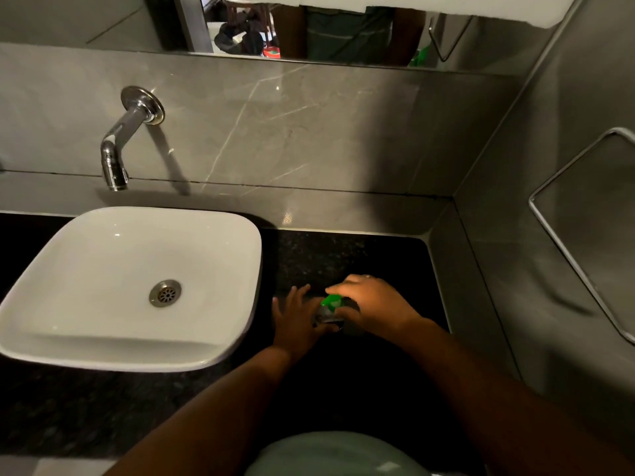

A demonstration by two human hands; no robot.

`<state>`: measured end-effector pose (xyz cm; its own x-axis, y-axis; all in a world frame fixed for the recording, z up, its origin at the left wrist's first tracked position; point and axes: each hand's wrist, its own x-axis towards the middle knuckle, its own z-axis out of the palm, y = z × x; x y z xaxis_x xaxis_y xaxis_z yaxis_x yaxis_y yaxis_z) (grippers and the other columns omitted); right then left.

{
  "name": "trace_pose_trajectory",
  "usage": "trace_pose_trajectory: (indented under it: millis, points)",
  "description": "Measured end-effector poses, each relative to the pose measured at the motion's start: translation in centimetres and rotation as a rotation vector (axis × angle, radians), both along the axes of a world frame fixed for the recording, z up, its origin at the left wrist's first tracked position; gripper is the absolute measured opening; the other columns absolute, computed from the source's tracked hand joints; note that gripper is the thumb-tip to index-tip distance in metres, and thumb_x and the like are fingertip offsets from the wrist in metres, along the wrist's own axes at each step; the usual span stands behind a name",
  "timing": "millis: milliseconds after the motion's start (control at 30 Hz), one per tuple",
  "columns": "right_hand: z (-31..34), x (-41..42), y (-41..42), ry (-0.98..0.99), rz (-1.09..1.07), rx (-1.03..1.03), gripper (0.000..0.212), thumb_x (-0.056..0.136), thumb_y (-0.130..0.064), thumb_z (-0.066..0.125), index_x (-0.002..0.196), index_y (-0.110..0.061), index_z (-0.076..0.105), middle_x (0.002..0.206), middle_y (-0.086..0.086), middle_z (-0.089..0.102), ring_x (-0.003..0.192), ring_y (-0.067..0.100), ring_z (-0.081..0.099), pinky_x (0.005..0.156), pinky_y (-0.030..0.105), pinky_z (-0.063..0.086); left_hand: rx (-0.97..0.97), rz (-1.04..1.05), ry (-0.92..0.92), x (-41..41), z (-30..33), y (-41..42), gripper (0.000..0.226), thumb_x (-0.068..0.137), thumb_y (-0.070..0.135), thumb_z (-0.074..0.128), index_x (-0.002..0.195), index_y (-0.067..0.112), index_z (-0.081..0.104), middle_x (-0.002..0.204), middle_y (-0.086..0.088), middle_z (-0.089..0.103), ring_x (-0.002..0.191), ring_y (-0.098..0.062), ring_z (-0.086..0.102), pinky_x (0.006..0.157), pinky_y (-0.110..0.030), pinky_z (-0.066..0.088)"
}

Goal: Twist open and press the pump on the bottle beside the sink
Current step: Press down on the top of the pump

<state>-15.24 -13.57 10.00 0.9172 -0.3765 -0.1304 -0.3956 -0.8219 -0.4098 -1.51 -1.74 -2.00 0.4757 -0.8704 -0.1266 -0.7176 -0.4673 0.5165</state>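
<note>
Your left hand [298, 317] grips the bottle [326, 317] from its left. Your right hand [369, 304] closes over its green pump [332, 301].

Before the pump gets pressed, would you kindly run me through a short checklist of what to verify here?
1. Bottle stands on the dark counter beside the sink: ok.
2. Left hand steadies the bottle body: ok.
3. Right hand is on the green pump: ok.
4. Pump already twisted open: cannot tell, fingers cover it.
5. Nozzle direction: cannot tell.
6. Bottle clear of the counter's front edge: ok.
</note>
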Motion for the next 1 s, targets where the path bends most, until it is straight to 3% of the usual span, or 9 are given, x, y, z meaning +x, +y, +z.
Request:
trace_pose_trajectory:
  millis: [133,333,667,833,933,1000]
  points:
    - [1.2,1.5,-0.5,0.119,0.242,-0.278,0.036,0.079,-0.041,0.063,0.114,-0.036,0.055,0.106,-0.001,0.060,0.096,0.026,0.060,0.080,0.042,0.052,0.021,-0.008,-0.058,-0.2,0.1,-0.1,0.067,0.068,0.069,0.061,0.126,0.038,0.051,0.154,0.002,0.027,0.145,-0.020,0.008,0.110,-0.059,-0.009]
    - [3.6,2.8,-0.8,0.301,0.536,-0.370,0.021,0.085,-0.031,0.054,0.104,-0.031,0.064,0.112,-0.002,0.060,0.095,0.024,0.060,0.087,0.040,0.047,0.056,-0.024,-0.137,-0.3,0.0,0.1,0.065,0.068,0.072,0.056,0.125,0.042,0.049,0.154,-0.002,0.026,0.145,-0.024,0.006,0.107,-0.061,-0.015]
    - [4.0,2.5,-0.6,0.289,0.557,-0.255,0.019,0.083,-0.024,0.057,0.099,-0.026,0.067,0.113,-0.001,0.064,0.100,0.022,0.061,0.094,0.041,0.048,0.051,0.018,-0.164,-0.7,-0.1,0.3,0.062,0.065,0.073,0.056,0.118,0.042,0.052,0.150,-0.002,0.034,0.144,-0.025,0.010,0.106,-0.062,-0.015]
    - [3.7,2.1,-0.6,0.241,0.566,-0.248,0.016,0.083,-0.026,0.057,0.096,-0.026,0.068,0.107,-0.004,0.067,0.098,0.018,0.063,0.091,0.035,0.050,0.078,0.009,-0.141,-0.7,0.3,0.2,0.063,0.067,0.072,0.057,0.122,0.042,0.049,0.152,0.000,0.031,0.145,-0.024,0.008,0.106,-0.064,-0.013]
    - [3.4,2.1,-0.6,0.267,0.506,-0.238,0.030,0.087,-0.023,0.053,0.115,-0.029,0.063,0.127,-0.002,0.061,0.113,0.021,0.059,0.101,0.037,0.044,0.097,0.010,-0.114,-0.7,0.5,0.2,0.066,0.067,0.072,0.056,0.126,0.043,0.047,0.152,0.000,0.031,0.145,-0.023,0.007,0.106,-0.064,-0.012]
    - [2.9,1.6,-0.9,0.304,0.399,-0.224,0.054,0.090,-0.013,0.047,0.140,-0.033,0.039,0.151,0.001,0.039,0.129,0.029,0.046,0.107,0.044,0.038,0.112,0.012,-0.091,-0.6,0.7,0.1,0.069,0.067,0.072,0.057,0.129,0.046,0.044,0.153,0.002,0.030,0.145,-0.022,0.006,0.107,-0.064,-0.014]
